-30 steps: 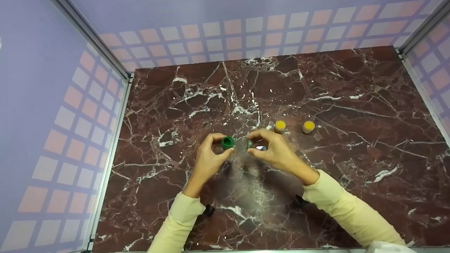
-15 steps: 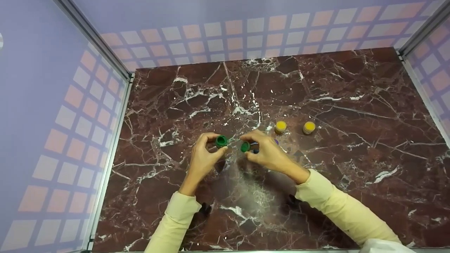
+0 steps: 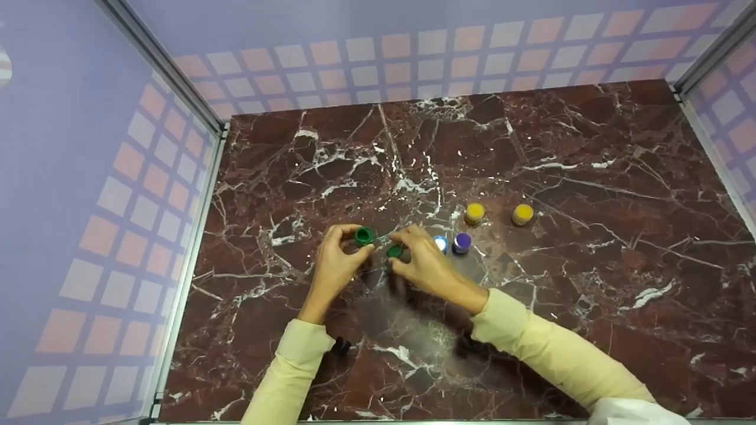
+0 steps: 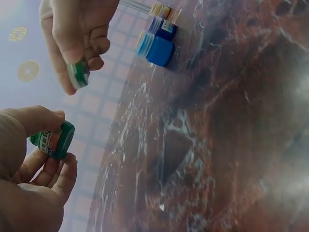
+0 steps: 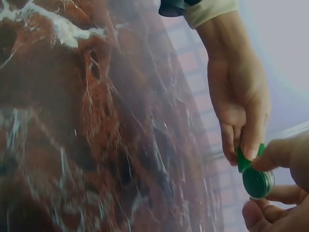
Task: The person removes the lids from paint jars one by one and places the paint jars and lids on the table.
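My left hand pinches a small green paint jar between thumb and fingers, its mouth uncovered toward the head camera. In the left wrist view a printed label shows on the side of that jar. The round green lid is pinched by my right hand, just right of the jar and apart from it in the head view. The right wrist view has the lid with its green inner face showing, overlapping the jar behind it.
Right of my right hand stand a blue jar, partly hidden, and a purple-lidded jar. Behind them are two yellow-lidded jars on the dark red marble table. Tiled panels edge the table.
Both hands have moved left, the right one further, bringing the lid closer to the jar. The lid has turned to show its face, and the blue and purple jars have come into view.
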Action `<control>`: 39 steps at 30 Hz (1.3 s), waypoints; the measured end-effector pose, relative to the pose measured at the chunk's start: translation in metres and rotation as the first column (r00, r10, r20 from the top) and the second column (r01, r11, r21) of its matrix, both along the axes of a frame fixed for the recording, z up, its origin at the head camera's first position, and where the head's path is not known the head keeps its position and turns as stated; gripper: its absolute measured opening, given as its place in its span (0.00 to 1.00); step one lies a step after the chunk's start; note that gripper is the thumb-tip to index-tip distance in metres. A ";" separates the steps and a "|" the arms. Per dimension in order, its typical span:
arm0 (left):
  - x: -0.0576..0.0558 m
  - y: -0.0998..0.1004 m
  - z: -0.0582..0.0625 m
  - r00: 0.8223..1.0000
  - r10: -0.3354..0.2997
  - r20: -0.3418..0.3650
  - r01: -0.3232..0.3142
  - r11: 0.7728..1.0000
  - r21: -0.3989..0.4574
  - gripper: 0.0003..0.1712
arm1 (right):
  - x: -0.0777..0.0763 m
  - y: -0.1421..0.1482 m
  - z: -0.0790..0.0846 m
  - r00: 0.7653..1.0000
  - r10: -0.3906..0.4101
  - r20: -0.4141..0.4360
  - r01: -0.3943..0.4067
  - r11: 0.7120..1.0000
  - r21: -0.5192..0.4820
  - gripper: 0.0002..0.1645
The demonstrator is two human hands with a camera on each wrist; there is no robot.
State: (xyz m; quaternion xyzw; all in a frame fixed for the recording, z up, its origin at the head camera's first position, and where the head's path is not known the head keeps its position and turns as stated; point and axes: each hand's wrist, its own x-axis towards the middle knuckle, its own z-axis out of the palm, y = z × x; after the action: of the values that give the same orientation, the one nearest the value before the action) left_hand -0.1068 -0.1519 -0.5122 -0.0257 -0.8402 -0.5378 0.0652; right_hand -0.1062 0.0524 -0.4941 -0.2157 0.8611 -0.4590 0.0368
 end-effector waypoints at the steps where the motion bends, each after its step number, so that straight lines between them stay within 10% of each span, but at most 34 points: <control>1: 0.000 -0.001 -0.001 1.000 0.004 0.008 -0.004 1.000 -0.011 0.21 | 0.000 -0.003 -0.001 1.000 -0.010 -0.002 0.010 1.000 -0.002 0.28; 13: -0.005 -0.015 -0.011 0.989 0.116 0.087 -0.104 0.985 -0.136 0.22 | -0.014 -0.026 -0.020 0.999 -0.041 -0.029 0.043 0.995 0.086 0.27; 39: -0.017 -0.016 -0.027 0.976 0.137 0.168 -0.092 0.963 -0.253 0.20 | -0.035 -0.039 -0.050 0.984 -0.114 -0.138 0.137 0.975 0.177 0.27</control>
State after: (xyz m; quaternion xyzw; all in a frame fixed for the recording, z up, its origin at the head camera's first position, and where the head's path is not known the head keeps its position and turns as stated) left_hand -0.1240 -0.1682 -0.5392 0.0649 -0.9024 -0.4258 0.0149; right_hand -0.1407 0.0138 -0.5444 -0.1850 0.9127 -0.3634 -0.0270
